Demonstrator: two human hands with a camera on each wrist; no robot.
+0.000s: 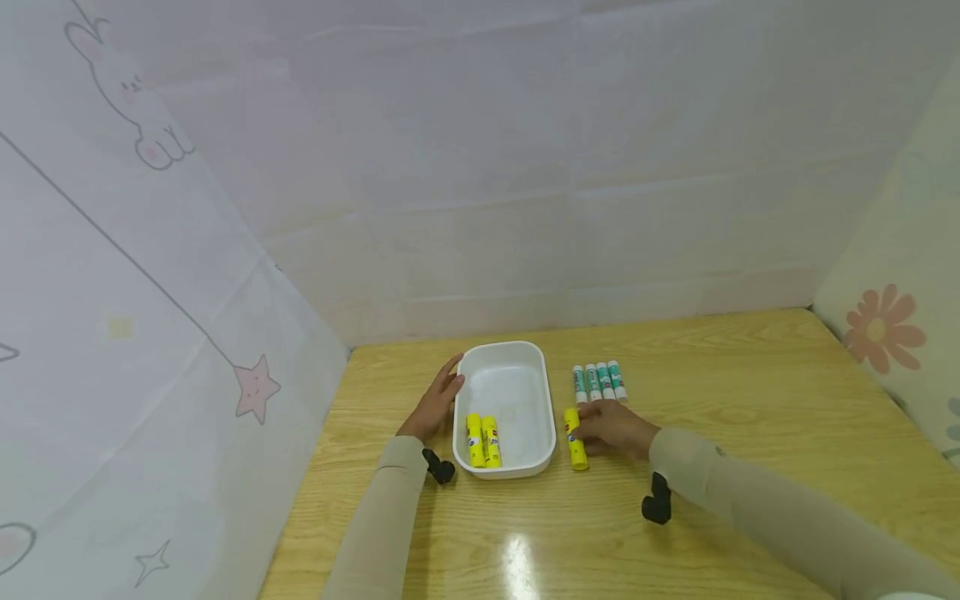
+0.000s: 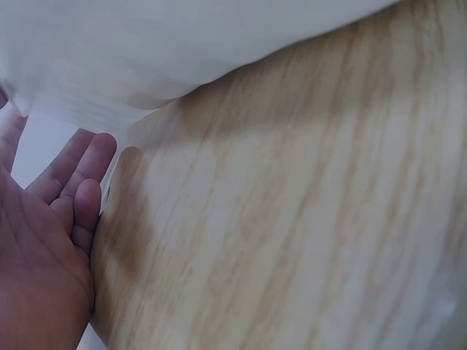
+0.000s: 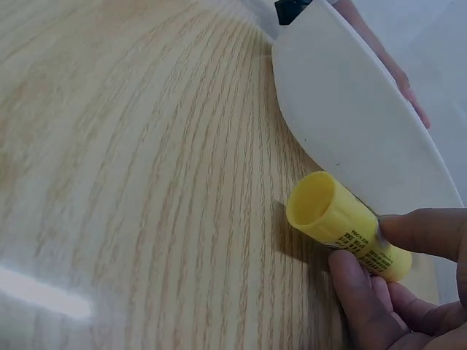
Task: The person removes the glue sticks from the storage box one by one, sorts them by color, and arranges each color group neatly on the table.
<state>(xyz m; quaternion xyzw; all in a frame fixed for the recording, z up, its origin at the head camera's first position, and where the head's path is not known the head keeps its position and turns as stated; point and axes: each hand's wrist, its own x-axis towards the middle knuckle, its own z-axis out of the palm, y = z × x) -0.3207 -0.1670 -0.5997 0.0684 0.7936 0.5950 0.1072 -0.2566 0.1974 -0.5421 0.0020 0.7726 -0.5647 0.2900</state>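
My right hand [image 1: 617, 427] pinches a yellow glue stick [image 1: 575, 439] between thumb and fingers, just right of the white tray [image 1: 551, 417]. In the right wrist view the hollow end of the glue stick [image 3: 343, 227] points away from the palm, close to the tray's outer wall [image 3: 350, 109]. Against the tray's left side lies my left hand [image 1: 437, 404], fingers at the rim. Seen from the left wrist, the left hand [image 2: 44, 240] has its fingers extended by the tray wall. Two yellow glue sticks [image 1: 475, 440] lie side by side in the tray's near left corner.
Several white and teal glue sticks [image 1: 604, 382] lie in a row behind the right hand. The wooden table [image 1: 720, 358] meets a pale cloth wall [image 1: 570, 183] at the back, with printed cloth at both sides.
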